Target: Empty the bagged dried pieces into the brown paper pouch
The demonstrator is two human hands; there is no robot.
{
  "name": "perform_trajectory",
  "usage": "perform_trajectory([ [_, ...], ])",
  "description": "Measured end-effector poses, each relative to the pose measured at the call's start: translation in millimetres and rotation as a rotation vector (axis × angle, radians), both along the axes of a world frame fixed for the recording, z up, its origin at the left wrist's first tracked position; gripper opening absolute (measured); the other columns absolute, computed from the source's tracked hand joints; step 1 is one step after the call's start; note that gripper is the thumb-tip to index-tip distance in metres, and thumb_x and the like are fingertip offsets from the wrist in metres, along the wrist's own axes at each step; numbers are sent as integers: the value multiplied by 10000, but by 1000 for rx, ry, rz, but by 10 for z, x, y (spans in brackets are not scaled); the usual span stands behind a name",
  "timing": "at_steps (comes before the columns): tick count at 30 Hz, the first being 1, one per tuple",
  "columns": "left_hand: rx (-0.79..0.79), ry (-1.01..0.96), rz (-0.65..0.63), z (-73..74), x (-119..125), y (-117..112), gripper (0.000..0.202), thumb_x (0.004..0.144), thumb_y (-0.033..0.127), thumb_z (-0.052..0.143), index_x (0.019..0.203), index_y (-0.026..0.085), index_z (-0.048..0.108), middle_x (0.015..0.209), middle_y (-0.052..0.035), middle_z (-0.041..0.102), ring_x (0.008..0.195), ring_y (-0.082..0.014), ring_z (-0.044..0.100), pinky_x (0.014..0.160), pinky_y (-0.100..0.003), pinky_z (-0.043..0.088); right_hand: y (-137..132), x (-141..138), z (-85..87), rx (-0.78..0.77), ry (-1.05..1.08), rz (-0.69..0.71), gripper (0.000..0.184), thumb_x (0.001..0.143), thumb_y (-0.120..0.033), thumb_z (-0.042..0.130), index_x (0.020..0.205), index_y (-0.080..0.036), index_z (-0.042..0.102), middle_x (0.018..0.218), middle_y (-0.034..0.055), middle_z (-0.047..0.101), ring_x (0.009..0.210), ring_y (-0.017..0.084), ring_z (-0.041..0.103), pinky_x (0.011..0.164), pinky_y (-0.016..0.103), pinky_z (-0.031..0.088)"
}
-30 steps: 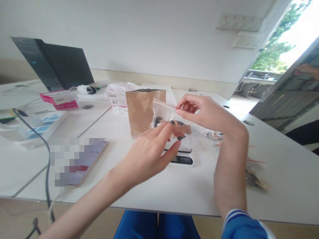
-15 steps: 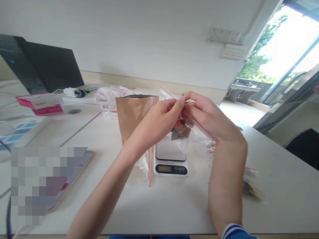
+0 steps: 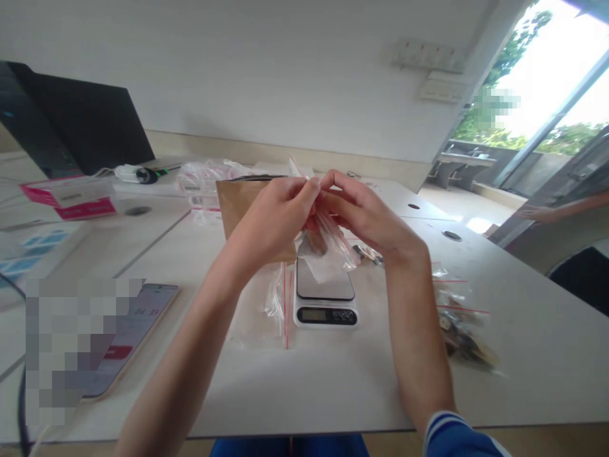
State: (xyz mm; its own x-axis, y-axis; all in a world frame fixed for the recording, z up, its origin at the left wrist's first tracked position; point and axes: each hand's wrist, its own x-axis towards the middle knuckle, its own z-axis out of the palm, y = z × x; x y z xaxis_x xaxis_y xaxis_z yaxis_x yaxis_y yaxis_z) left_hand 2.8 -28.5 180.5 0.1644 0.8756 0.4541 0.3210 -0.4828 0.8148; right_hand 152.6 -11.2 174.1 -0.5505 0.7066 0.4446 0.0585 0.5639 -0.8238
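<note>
Left hand [image 3: 275,212], shifted leftward, partly hides the clear bag [image 3: 325,266]

The held zip bag [image 3: 328,261] is formed of thin, clear, glossy, creased plastic. The pouch [image 3: 236,206] is faced with smooth, paper-like material. The scale [image 3: 326,293] is cased in smooth plastic. The table [image 3: 328,387] is finished smooth and semi-matt.

Daylight poured in from the upper right, and there the sky [image 3: 566,60] burned almost pure white! The wall [image 3: 266,76] sat in greyer light, faint shadows lay over the surface [image 3: 333,387], the clear bag [image 3: 335,240] looked soft, frame edges stretched, and mosaic blocks hid part of the phone [image 3: 137,330].
</note>
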Motion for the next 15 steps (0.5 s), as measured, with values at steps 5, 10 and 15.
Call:
perform_trajectory([
  [5, 10, 101, 19, -6, -9, -36, 410, 881, 389, 398, 549, 186, 527, 521, -24, 589, 557, -146, 572, 566, -235, 439, 19, -7, -5, 2, 45, -73, 192, 918, -344, 504, 810, -195, 448, 649, -41, 485, 567, 87, 449, 511, 218, 368],
  [10, 1, 130, 104, -8, -4, -69, 487, 892, 447, 367, 499, 194, 508, 518, -38, 594, 519, -140, 566, 566, -240, 437, 50, -21, -17, 27, 59, -15, 213, 923, -394, 487, 838, -204, 440, 696, -25, 517, 607, 96, 493, 540, 228, 412],
  [15, -45, 128, 67, 1, -7, -65, 459, 887, 392, 366, 511, 191, 537, 549, -41, 623, 544, -146, 591, 597, -244, 456, 38, -7, -24, 36, 36, 25, 262, 927, -438, 459, 811, -206, 426, 700, -21, 513, 608, 97, 500, 559, 238, 433],
])
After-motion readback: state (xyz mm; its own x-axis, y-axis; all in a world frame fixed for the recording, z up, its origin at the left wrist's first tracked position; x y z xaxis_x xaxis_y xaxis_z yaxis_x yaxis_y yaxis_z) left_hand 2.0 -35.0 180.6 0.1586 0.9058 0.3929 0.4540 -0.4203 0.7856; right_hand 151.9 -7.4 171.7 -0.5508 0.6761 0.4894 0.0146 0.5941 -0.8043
